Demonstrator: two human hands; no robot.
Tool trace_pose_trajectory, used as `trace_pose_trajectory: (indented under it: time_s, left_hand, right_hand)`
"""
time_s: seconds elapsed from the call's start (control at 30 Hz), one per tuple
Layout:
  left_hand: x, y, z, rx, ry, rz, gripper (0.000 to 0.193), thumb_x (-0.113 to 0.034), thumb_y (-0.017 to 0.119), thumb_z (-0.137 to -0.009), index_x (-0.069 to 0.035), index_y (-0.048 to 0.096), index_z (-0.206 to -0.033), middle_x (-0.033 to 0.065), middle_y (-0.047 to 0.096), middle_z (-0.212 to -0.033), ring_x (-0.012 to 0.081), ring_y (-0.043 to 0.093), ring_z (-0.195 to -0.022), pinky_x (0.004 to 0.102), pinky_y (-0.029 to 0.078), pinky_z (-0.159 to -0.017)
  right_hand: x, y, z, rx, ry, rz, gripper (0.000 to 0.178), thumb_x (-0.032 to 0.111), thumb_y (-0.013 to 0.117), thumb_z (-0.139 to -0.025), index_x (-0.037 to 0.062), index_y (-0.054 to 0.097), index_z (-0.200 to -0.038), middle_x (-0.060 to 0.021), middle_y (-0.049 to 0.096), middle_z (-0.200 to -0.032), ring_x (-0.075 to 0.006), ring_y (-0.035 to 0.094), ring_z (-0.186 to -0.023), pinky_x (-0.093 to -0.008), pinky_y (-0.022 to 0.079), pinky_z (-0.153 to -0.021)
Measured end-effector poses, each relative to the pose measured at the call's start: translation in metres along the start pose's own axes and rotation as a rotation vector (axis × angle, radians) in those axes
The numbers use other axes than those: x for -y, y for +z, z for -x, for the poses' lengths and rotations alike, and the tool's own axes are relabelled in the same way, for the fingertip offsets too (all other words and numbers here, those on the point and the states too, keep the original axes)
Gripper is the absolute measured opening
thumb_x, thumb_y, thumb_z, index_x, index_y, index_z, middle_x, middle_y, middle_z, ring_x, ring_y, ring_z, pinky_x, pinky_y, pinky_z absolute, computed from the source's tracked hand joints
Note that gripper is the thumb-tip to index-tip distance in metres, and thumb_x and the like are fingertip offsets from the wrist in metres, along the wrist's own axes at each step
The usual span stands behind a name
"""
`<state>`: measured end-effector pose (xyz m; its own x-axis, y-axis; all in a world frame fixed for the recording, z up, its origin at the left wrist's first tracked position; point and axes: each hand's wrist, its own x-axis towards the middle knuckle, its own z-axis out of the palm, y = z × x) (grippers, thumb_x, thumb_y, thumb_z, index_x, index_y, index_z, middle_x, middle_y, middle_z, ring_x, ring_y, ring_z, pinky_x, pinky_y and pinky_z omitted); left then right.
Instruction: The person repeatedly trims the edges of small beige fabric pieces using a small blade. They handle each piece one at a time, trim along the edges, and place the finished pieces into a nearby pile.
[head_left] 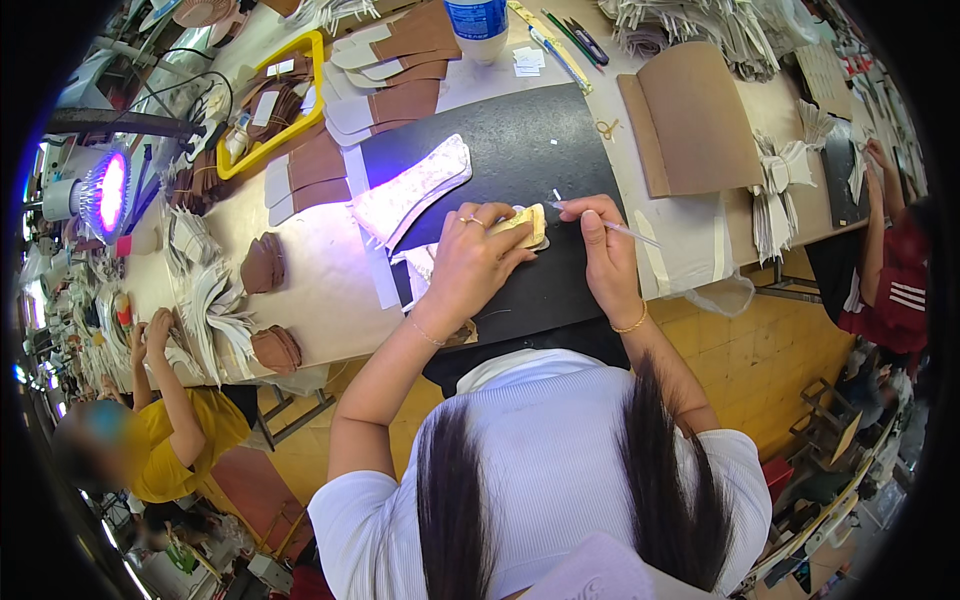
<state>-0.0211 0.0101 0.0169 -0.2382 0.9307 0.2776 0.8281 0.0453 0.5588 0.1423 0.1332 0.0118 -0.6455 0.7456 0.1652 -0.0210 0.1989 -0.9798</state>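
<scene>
My left hand (474, 258) presses its fingers down on a small pale yellow piece (524, 226) with whitish material under it, over a black mat (520, 130). Part of that piece is hidden by the fingers. In my right hand (607, 252) is a slim clear pen (632, 235), pinched between thumb and fingers, its pale tip near the yellow piece's right end. A white patterned fabric piece (418, 190), narrow at one end, lies on the mat just beyond my left hand. More white fabric (417, 268) shows beside my left wrist.
A lit purple-white lamp (112, 192) stands at the left. Behind it is a yellow tray (318, 75) of brown pieces. Brown-and-white pieces (375, 105), a bottle (478, 30) and a brown card folder (700, 120) surround the mat. Other people work at both sides.
</scene>
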Motion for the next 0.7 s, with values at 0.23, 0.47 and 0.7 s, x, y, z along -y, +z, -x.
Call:
trace_pose_trajectory:
  time_s: [0.23, 0.47, 0.7]
  left_hand:
    - [-0.001, -0.001, 0.0, 0.002, -0.008, 0.023, 0.03, -0.022, 0.085, -0.075, -0.011, 0.079, -0.103, 0.005, 0.067, -0.11, 0.0256, 0.057, -0.095, 0.0384, 0.045, -0.085]
    - [0.002, 0.003, 0.001, -0.027, 0.035, 0.026, 0.023, -0.018, 0.083, -0.079, -0.011, 0.079, -0.1, 0.0033, 0.069, -0.109, 0.0242, 0.059, -0.095, 0.0385, 0.044, -0.081]
    - [0.003, 0.006, 0.002, -0.065, 0.048, 0.012, 0.02, -0.016, 0.082, -0.078, -0.01, 0.079, -0.097, 0.0027, 0.07, -0.108, 0.0237, 0.06, -0.095, 0.038, 0.044, -0.08]
  right_hand:
    - [0.003, 0.003, -0.002, 0.017, -0.002, 0.082, 0.026, 0.022, 0.053, -0.108, -0.0004, 0.066, -0.106, -0.0105, 0.065, -0.097, -0.0206, 0.064, -0.089, -0.0305, 0.05, -0.082]
    - [0.005, 0.011, -0.005, 0.037, -0.106, 0.345, 0.02, 0.019, 0.061, -0.103, 0.0018, 0.069, -0.098, -0.011, 0.067, -0.088, -0.0289, 0.066, -0.076, -0.0348, 0.052, -0.069]
    - [0.008, 0.015, -0.009, 0.11, -0.309, 0.612, 0.01, 0.016, 0.069, -0.095, 0.0067, 0.066, -0.096, -0.0077, 0.068, -0.089, -0.0283, 0.066, -0.08, -0.0386, 0.051, -0.07]
